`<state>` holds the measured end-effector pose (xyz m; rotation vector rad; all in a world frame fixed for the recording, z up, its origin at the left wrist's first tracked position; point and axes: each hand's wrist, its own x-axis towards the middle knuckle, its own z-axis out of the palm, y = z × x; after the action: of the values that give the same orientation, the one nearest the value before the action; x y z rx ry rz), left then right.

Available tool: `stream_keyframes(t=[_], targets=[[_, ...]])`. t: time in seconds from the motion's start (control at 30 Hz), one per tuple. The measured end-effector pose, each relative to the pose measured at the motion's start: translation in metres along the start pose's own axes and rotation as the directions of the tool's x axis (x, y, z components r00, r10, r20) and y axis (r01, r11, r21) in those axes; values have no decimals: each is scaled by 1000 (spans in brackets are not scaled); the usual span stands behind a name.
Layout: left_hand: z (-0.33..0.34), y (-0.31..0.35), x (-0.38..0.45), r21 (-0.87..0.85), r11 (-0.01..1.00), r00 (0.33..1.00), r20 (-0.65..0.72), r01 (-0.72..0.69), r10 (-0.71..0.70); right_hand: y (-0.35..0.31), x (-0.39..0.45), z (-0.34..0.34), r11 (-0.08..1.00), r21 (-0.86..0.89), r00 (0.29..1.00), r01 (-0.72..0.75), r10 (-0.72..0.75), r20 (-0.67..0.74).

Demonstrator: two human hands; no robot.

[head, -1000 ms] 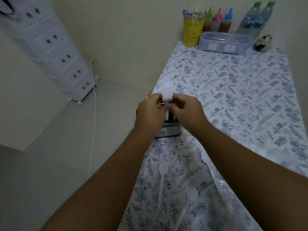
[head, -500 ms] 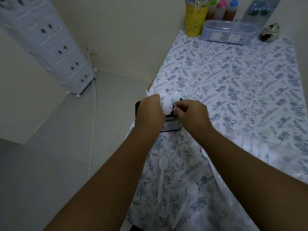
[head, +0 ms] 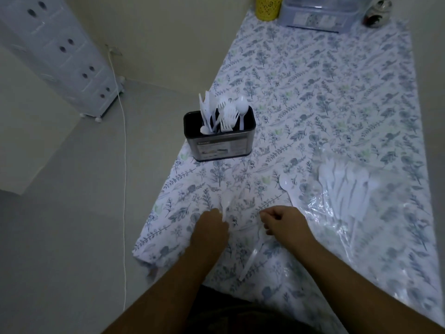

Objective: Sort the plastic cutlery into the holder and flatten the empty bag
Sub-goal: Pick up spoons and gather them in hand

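Note:
The black and steel holder (head: pixel 221 145) stands at the table's left edge with several white forks, spoons and knives upright in it. My left hand (head: pixel 209 231) is down on the cloth near the front, fingers closed on the handle of a white spoon (head: pixel 225 204). My right hand (head: pixel 283 221) sits beside it, its curled fingers pinching the top of a second white spoon (head: pixel 252 256) that lies toward me. A third spoon (head: pixel 287 188) lies loose between the hands and the clear plastic bag (head: pixel 337 213), which still holds several pieces of white cutlery (head: pixel 346 186).
The floral tablecloth (head: pixel 325 97) covers a long table. At the far end stand a yellow cup (head: pixel 268 8), a clear lidded box (head: pixel 315 15) and a small jar (head: pixel 375 14). A white drawer tower (head: pixel 60 54) and a cord (head: pixel 124 165) are on the floor at left.
Both hands left the holder, where they had put white cutlery in, and dropped back toward me onto the loose spoons on the cloth. The camera tilted down.

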<state>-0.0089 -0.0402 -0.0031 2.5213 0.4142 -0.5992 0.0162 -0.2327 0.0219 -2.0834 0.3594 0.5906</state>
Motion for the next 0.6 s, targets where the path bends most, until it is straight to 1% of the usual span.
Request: stream_keyframes(t=[0.03,0.1,0.17,0.23,0.27,0.3,0.37,0.4,0.43,0.5,0.6], targets=[[3,1,-2,-14,1000,1000,-18,-16,15,4,-5,2,999,37,1000,-22,22,3],[0,10,-8,-118,991,997,-50,-65,59,4,-11,3,981,183,998,-63,57,41],[-4,24,-15,-221,957,982,-30,-186,184,-1,-20,2,936,336,991,-106,70,117],[-3,38,-27,-230,920,941,43,-317,335,-1,-26,-2,934,343,989,-97,53,135],[0,42,-31,-208,907,923,45,-366,382,1,-28,-4,933,348,992,-90,52,115],[5,43,-33,-181,902,916,6,-393,400,5,-30,-7,922,376,994,-96,69,84],[18,41,-32,-104,927,932,-71,-360,355,16,-32,-13,868,473,987,-152,157,30],[25,38,-32,-60,949,950,-55,-311,307,21,-34,-17,831,525,979,-184,202,23],[33,36,-32,-16,962,962,-10,-272,271,25,-36,-20,798,564,971,-212,239,28],[44,33,-34,41,968,968,55,-249,247,33,-40,-24,759,600,960,-254,274,59],[47,35,-33,8,976,975,26,-220,219,43,-45,-25,758,591,955,-274,289,71]])
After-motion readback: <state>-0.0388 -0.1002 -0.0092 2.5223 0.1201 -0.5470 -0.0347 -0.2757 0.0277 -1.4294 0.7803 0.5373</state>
